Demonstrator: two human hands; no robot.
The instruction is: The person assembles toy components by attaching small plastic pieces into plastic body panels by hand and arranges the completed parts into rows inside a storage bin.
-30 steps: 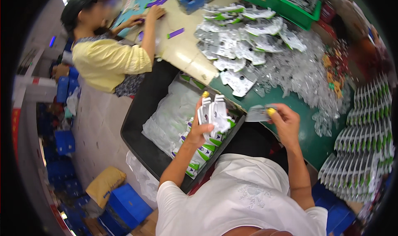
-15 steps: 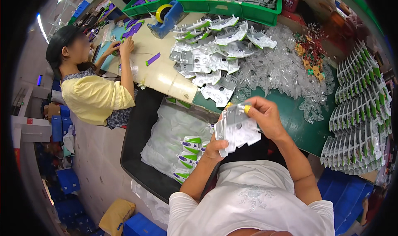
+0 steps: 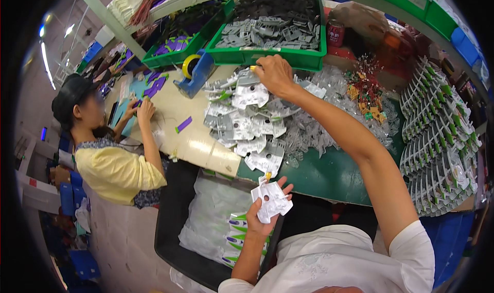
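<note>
A white moulded plastic shell (image 3: 269,203) with a dark round hole lies in my left hand (image 3: 256,222), thumb on its near side and other fingers behind it. A yellow finger cover shows at its upper edge. My right hand (image 3: 277,75) is stretched to the far end of a heap of grey-and-white shells (image 3: 241,129). Its fingers, one with a yellow cover, close at the top edge of a shell (image 3: 250,95) lying highest there. Several shells in the heap show green edges.
Clear plastic pieces (image 3: 321,123) and red-wired boards (image 3: 368,95) lie right of the heap. Green bins (image 3: 267,56) stand behind, beside a blue tape dispenser (image 3: 197,76). Stacked shells (image 3: 437,138) rise at right. A black tub (image 3: 170,231) sits below. A co-worker (image 3: 113,154) handles purple parts at left.
My right hand has left the shells by my left hand and reached far over the heap. My left hand has moved slightly down and left, now with a white shell. The view has shifted.
</note>
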